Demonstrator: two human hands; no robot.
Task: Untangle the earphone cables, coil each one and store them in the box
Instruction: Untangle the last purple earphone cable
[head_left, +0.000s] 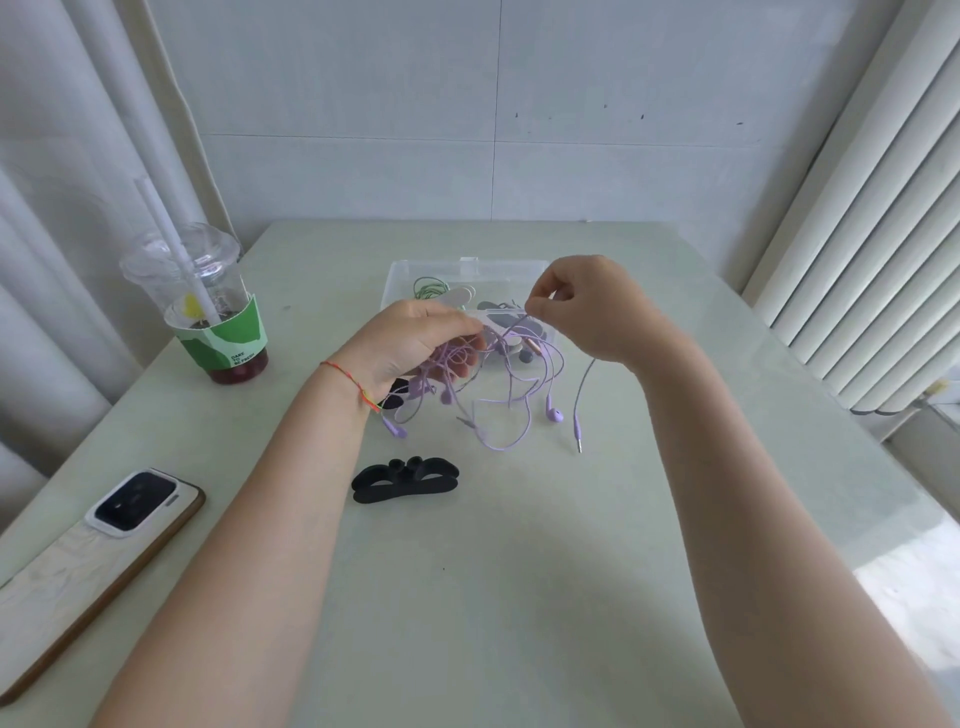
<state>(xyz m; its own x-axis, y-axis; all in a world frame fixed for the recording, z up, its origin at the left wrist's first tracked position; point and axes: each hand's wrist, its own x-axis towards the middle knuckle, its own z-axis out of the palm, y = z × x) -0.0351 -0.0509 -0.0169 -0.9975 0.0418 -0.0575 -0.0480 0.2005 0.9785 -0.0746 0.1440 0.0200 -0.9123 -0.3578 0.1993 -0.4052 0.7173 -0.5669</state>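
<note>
Purple earphone cables (498, 395) hang in a loose tangle between my two hands, just above the table (519, 597) and just near of the box (415, 270). My left hand (415, 343) has its fingers curled round a bunch of the strands, and my right hand (587, 306) pinches a single strand between thumb and forefinger, lifted slightly higher and to the right of the clump. Earbuds dangle from the mess, and a plug (578, 439) hangs down on the right, close to the tabletop.

Judging by what lies where, the job is partly done. Inside the clear box, at its far left, I can see a green cable (428, 288) that looks already coiled, with a pale winder beside it; grey shapes sit in the right part of the box, but I cannot tell what they are. The purple set is still knotted, so untangling is the step in hand, and it looks like more than one cable, though I cannot count them.

A black cable winder (405, 475) lies on the table near of the tangle, unused, probably waiting for one of these cables. So what remains, as I read it: separate the purple strands, coil each, and put them in the box.

At far left stand a drink cup (208, 306) with a straw and, nearer, a phone (140, 501) lying face down.
</note>
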